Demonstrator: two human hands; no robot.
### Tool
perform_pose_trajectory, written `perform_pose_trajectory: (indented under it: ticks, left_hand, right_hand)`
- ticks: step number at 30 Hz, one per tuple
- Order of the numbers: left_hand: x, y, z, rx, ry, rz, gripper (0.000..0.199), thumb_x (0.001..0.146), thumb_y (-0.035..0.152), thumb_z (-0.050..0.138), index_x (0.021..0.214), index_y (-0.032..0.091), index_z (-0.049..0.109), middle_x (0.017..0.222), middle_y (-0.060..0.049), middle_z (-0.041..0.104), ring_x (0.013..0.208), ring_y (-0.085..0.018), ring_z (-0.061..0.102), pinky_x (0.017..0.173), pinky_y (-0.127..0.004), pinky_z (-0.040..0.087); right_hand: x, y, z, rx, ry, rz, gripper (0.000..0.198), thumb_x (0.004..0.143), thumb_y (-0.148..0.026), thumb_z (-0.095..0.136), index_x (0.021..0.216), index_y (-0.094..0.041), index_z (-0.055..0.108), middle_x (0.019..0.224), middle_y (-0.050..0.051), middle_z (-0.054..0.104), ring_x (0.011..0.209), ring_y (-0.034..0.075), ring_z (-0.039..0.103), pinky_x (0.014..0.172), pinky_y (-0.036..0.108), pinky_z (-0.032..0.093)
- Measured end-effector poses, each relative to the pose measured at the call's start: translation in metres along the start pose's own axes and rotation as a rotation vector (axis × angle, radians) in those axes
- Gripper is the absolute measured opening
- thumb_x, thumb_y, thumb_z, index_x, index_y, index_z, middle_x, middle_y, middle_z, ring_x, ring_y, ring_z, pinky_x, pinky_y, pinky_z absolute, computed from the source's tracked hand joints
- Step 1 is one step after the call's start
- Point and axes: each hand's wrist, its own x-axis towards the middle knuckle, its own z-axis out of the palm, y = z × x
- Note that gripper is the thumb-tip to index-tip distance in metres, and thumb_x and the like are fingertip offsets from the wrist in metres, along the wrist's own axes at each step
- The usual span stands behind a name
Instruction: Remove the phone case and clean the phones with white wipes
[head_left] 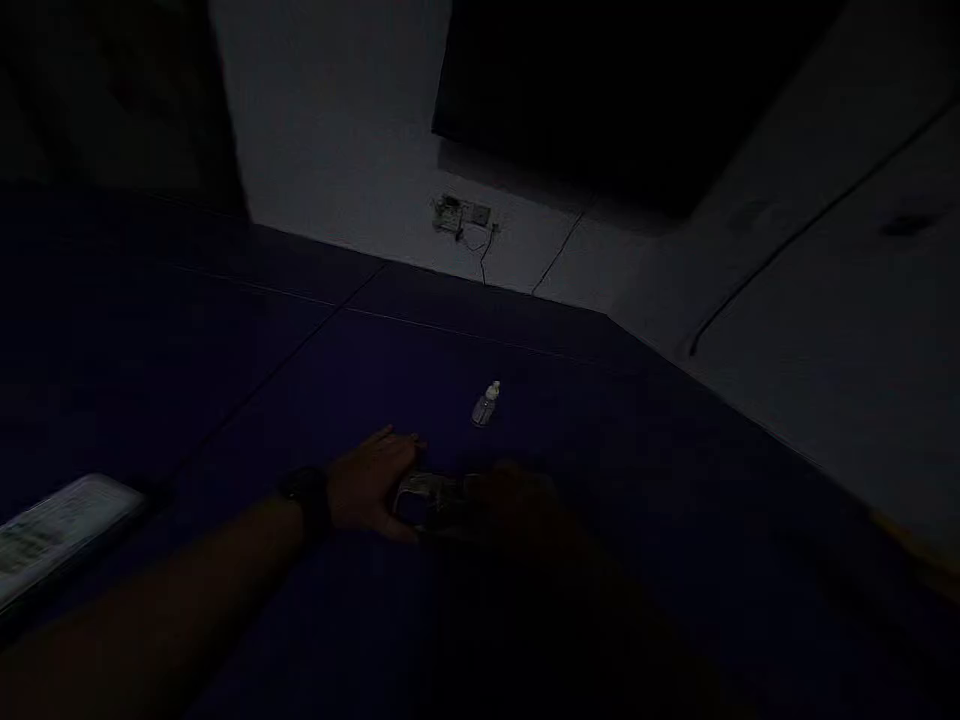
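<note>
The picture is very dark. My left hand (373, 485), with a black watch (307, 494) on the wrist, lies on the dark blue surface with its fingers stretched out and its thumb apart. Between thumb and forefinger sits the left end of a dark object with a pale-rimmed opening (426, 487), whose kind I cannot make out. At that object's right side is my right hand (514, 492), deep in shadow, its fingers hardly visible. Just beyond both hands a small clear bottle with a white cap (485, 405) is on the blue surface.
At the left edge a white-topped, slab-like object (64, 530) juts in. A wall socket with cables (461, 217) is on the pale wall behind, under a large black panel (600, 90). Another wall (825, 350) with a cord runs along the right.
</note>
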Motion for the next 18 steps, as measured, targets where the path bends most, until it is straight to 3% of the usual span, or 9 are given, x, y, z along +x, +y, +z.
perform_pose_trajectory:
  ticks: [5, 11, 18]
  left_hand:
    - [-0.002, -0.002, 0.004, -0.013, 0.046, 0.019, 0.100, 0.065, 0.079, 0.072, 0.140, 0.020, 0.040, 0.142, -0.020, 0.055, 0.137, -0.040, 0.047, 0.118, -0.065, 0.023]
    - [0.000, -0.002, 0.005, 0.005, 0.056, 0.043, 0.097, 0.062, 0.080, 0.073, 0.134, 0.021, 0.045, 0.141, -0.020, 0.056, 0.137, -0.040, 0.047, 0.117, -0.065, 0.024]
    - [0.001, -0.002, 0.007, -0.001, 0.074, 0.044, 0.103, 0.061, 0.078, 0.074, 0.140, 0.021, 0.041, 0.142, -0.019, 0.055, 0.137, -0.039, 0.048, 0.117, -0.064, 0.024]
  right_hand:
    - [-0.002, -0.003, -0.001, 0.056, -0.050, -0.046, 0.044, 0.089, -0.010, 0.050, 0.129, -0.023, 0.065, 0.126, 0.008, 0.069, 0.104, 0.023, 0.058, 0.090, 0.039, 0.051]
    - [0.009, -0.011, 0.004, 0.018, -0.038, -0.053, 0.044, 0.090, -0.005, 0.047, 0.128, -0.018, 0.064, 0.133, 0.011, 0.065, 0.108, 0.023, 0.056, 0.098, 0.041, 0.047]
    - [0.002, -0.010, -0.013, 0.091, -0.059, -0.063, 0.039, 0.086, -0.005, 0.050, 0.117, -0.018, 0.070, 0.121, 0.009, 0.070, 0.100, 0.022, 0.057, 0.088, 0.036, 0.051]
